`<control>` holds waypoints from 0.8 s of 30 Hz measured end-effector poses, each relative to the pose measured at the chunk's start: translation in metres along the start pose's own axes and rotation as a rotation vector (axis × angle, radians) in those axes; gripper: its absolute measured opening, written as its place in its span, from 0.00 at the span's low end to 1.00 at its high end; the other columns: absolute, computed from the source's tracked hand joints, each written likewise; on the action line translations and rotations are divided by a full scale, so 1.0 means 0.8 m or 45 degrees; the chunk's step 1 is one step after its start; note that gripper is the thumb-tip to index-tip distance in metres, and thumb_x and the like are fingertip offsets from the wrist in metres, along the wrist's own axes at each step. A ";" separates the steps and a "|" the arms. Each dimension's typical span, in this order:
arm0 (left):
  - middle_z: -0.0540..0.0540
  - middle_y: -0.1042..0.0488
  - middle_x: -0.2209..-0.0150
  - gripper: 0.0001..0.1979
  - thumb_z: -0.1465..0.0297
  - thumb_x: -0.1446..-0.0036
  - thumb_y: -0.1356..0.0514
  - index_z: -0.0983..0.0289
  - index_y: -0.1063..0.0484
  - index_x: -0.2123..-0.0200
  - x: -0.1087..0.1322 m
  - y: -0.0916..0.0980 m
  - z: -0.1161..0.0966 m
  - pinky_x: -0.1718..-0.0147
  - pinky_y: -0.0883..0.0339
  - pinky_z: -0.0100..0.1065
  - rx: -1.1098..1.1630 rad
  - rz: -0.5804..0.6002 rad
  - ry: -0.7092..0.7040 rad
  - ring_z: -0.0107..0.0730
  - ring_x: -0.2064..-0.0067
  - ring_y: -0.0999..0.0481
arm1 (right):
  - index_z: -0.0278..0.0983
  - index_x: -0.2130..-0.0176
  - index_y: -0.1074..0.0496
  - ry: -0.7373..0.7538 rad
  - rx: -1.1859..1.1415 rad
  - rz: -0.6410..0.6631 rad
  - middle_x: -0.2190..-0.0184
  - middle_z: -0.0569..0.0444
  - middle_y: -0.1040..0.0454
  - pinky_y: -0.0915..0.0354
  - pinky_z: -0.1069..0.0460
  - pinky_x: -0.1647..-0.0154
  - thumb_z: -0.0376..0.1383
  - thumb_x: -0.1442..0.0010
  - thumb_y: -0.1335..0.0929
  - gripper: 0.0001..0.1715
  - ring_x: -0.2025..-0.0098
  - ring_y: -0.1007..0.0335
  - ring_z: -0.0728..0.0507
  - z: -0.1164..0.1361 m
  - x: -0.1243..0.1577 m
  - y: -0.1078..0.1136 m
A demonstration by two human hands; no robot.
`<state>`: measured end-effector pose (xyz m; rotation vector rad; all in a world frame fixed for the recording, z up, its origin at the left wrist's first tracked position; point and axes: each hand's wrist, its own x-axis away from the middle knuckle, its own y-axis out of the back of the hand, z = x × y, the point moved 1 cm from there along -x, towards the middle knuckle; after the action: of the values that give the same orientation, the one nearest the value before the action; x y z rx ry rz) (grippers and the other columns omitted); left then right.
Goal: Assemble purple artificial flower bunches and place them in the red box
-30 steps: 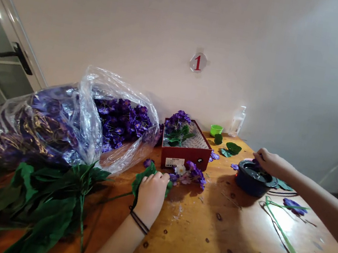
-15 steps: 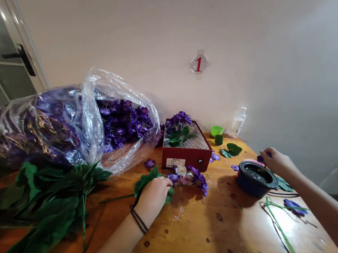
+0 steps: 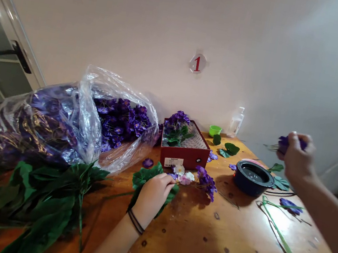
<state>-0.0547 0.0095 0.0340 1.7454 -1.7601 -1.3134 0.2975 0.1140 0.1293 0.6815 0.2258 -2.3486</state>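
Observation:
My left hand (image 3: 157,187) is closed on an artificial flower stem with green leaves (image 3: 146,176), white and pink blossoms (image 3: 184,175) and a purple flower cluster (image 3: 206,183) at its far end. The stem lies low over the wooden table, partly hidden by my fingers. Raised at the right, my right hand (image 3: 302,156) grips a purple artificial flower (image 3: 284,142), whose thin pale stems stick out to the left. Below and left of that hand stands a dark blue round pot (image 3: 251,188) with shiny dark contents.
A clear plastic bag (image 3: 91,121) of purple flowers fills the left, with green leaf stems (image 3: 44,200) before it. Behind my left hand is a red box (image 3: 185,157) holding flowers. A green cup (image 3: 215,130), a bottle (image 3: 236,122) and green strips (image 3: 278,228) lie or stand about.
My right hand has lifted away from beside the pot, moving up and right with the purple flower. My left hand stays nearly in place; its stem's purple end has shifted slightly right.

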 end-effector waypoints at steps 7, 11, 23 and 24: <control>0.52 0.30 0.63 0.07 0.75 0.40 0.45 0.64 0.27 0.65 -0.002 0.004 0.001 0.58 0.35 0.29 0.051 -0.048 -0.191 0.28 0.62 0.27 | 0.40 0.70 0.40 -0.479 -0.807 0.624 0.78 0.61 0.39 0.56 0.61 0.87 0.48 0.50 0.30 0.19 0.81 0.47 0.55 0.036 0.175 -0.073; 0.52 0.31 0.64 0.07 0.74 0.39 0.46 0.64 0.27 0.66 -0.002 0.008 0.004 0.58 0.34 0.29 0.007 -0.031 -0.171 0.29 0.62 0.27 | 0.40 0.68 0.39 -0.333 -0.595 0.825 0.77 0.60 0.37 0.47 0.59 0.84 0.53 0.45 0.34 0.19 0.80 0.43 0.53 0.042 0.217 -0.094; 0.51 0.32 0.66 0.06 0.74 0.40 0.45 0.64 0.29 0.67 0.000 0.007 -0.004 0.59 0.35 0.29 -0.048 -0.024 -0.211 0.29 0.63 0.29 | 0.39 0.68 0.39 0.114 -0.369 1.039 0.77 0.60 0.40 0.42 0.56 0.74 0.47 0.37 0.39 0.15 0.75 0.41 0.50 0.035 0.237 -0.091; 0.51 0.33 0.66 0.06 0.74 0.40 0.45 0.64 0.29 0.67 0.001 0.007 -0.005 0.60 0.35 0.30 -0.059 -0.020 -0.209 0.29 0.64 0.29 | 0.39 0.68 0.40 0.122 -0.375 1.052 0.77 0.60 0.40 0.42 0.56 0.74 0.47 0.37 0.39 0.15 0.75 0.41 0.50 0.035 0.239 -0.091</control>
<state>-0.0552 0.0067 0.0397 1.6724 -1.7891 -1.5306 0.1169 0.0527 0.0506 0.5902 0.2626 -1.4621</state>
